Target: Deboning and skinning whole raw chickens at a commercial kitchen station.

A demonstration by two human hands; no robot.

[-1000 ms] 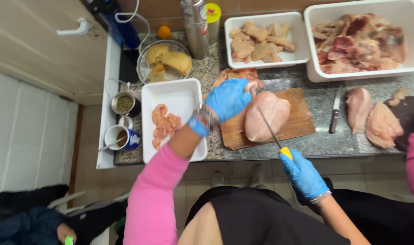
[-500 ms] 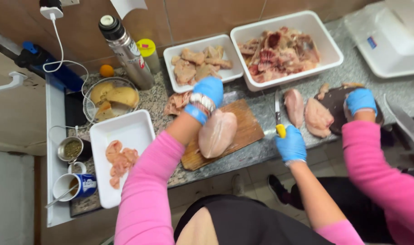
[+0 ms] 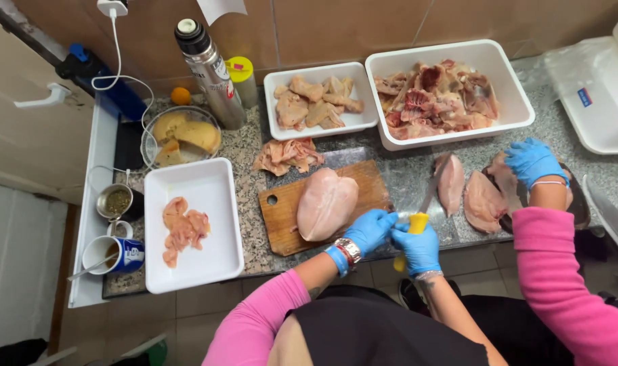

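A large raw chicken breast [image 3: 326,203] lies on a wooden cutting board [image 3: 282,215] at the counter's front. My left hand [image 3: 370,230], in a blue glove, has come off the meat and rests at the board's right front corner, its fingertips reaching toward my right hand. My right hand [image 3: 418,249], also gloved in blue, grips the yellow handle of a knife [image 3: 417,221] just right of the board. The blade points away from me toward more raw breasts [image 3: 451,183].
A white tray [image 3: 214,271] with chicken strips sits to the left. Chicken skin [image 3: 288,154] lies behind the board. Two white tubs [image 3: 373,64] of chicken parts stand at the back beside a steel flask [image 3: 210,74]. A co-worker's gloved hand [image 3: 531,160] handles meat at the right.
My left hand let go of the breast, which now lies flat on the board, and drew back to the front edge. My right hand brought the knife closer to it.
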